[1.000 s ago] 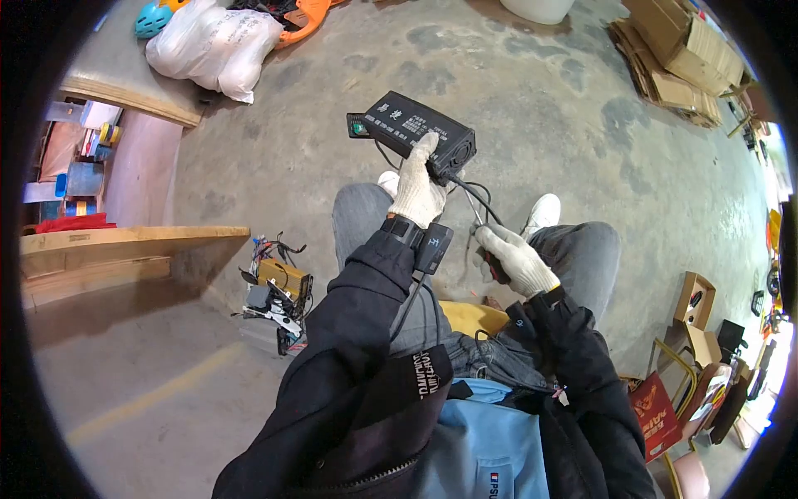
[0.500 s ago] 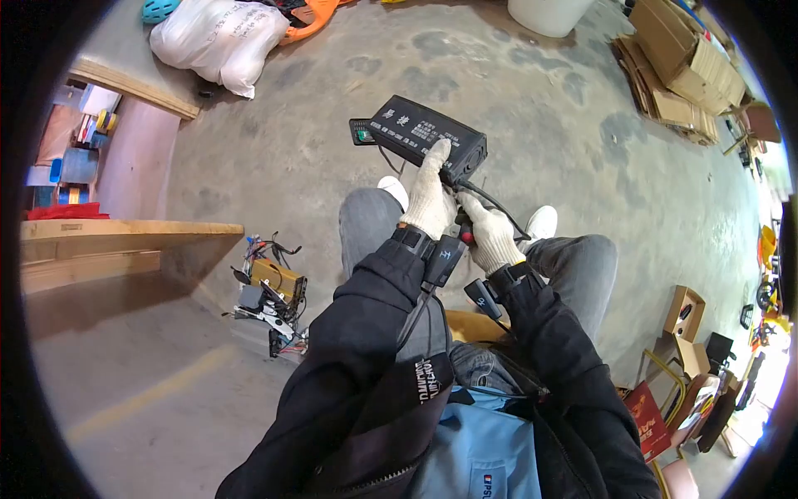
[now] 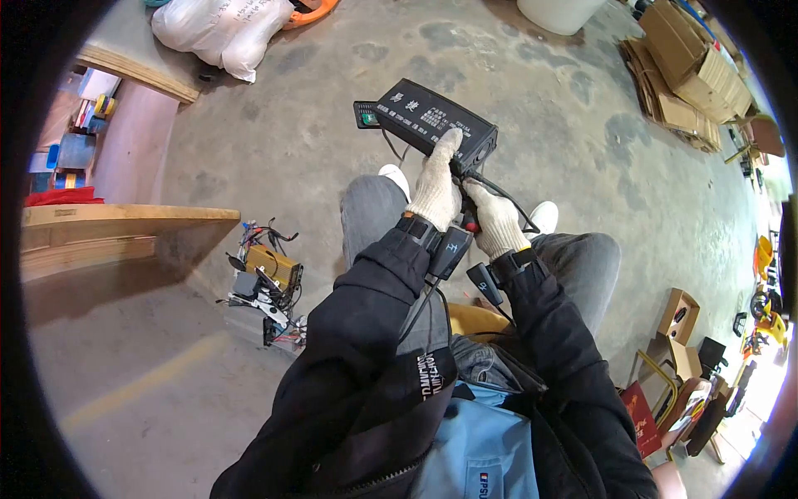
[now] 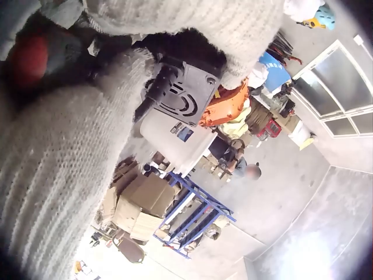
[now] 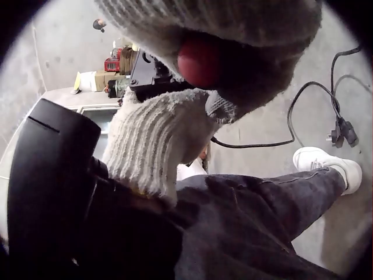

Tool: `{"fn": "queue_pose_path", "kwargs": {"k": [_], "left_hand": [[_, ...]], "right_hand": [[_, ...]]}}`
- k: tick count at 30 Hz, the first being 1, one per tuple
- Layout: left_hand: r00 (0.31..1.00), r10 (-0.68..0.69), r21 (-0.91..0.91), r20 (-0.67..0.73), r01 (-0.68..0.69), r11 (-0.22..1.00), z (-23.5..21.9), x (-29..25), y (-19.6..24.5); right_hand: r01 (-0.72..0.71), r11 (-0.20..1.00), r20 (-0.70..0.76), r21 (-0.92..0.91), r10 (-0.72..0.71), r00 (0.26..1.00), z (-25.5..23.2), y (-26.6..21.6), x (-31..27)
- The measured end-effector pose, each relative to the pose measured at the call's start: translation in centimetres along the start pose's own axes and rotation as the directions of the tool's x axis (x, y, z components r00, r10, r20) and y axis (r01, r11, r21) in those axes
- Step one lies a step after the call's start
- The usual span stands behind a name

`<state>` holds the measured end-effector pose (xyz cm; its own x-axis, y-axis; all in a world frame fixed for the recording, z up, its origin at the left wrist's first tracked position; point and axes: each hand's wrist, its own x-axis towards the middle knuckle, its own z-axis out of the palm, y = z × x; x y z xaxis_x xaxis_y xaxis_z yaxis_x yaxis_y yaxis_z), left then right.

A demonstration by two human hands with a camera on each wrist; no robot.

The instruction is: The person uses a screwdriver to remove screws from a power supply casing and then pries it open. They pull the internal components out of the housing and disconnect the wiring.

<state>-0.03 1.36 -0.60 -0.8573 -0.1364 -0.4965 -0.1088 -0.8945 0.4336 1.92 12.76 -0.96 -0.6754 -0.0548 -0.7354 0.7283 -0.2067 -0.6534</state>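
A black box with white lettering (image 3: 432, 116) is gripped by the gloved left hand (image 3: 438, 185), thumb on its top face near the vented end. The gloved right hand (image 3: 496, 218) is curled round a red-and-black handle (image 3: 471, 226) just below that end, close beside the left hand. A black cable (image 3: 509, 198) comes out of the box's end and passes over the right hand. In the left wrist view the vented end (image 4: 185, 93) shows between gloved fingers. The handle's red end (image 5: 199, 60) shows in the right wrist view; its tip is hidden.
A small black case with a green part (image 3: 366, 115) sits at the box's far left end. Electronic parts with wires (image 3: 270, 279) lie on the floor at left, beside a wooden shelf (image 3: 133, 214). Flattened cardboard (image 3: 682, 91) is at upper right, a white bag (image 3: 220, 33) at upper left.
The right hand has moved up and left from beside the knee to the box's end, beside the left hand. Box and left hand have shifted slightly right in the head view.
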Motion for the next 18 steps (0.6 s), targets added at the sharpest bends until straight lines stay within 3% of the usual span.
{"fn": "queue_pose_path", "kwargs": {"k": [4, 12, 15, 18], "left_hand": [[1.0, 0.006, 0.01, -0.025, -0.005, 1.0, 0.0, 0.0, -0.1], [1.0, 0.017, 0.09, -0.006, -0.016, 0.996, -1.0, 0.7, -0.4], [1.0, 0.011, 0.102, -0.015, -0.01, 0.995, -1.0, 0.5, -0.2], [1.0, -0.001, 0.102, -0.006, 0.001, 0.995, -1.4, 0.9, -0.4]], "right_hand": [[-0.013, 0.999, -0.007, -0.053, 0.012, 1.0, 0.1, -0.6, -0.7], [0.033, 0.999, 0.001, 0.037, -0.033, 0.999, 0.5, -0.4, -0.7], [-0.031, 0.993, -0.015, 0.113, 0.033, 0.999, 0.7, -0.4, -0.7], [-0.005, 0.992, -0.024, 0.129, 0.008, 1.0, 1.0, -0.4, -1.1]]}}
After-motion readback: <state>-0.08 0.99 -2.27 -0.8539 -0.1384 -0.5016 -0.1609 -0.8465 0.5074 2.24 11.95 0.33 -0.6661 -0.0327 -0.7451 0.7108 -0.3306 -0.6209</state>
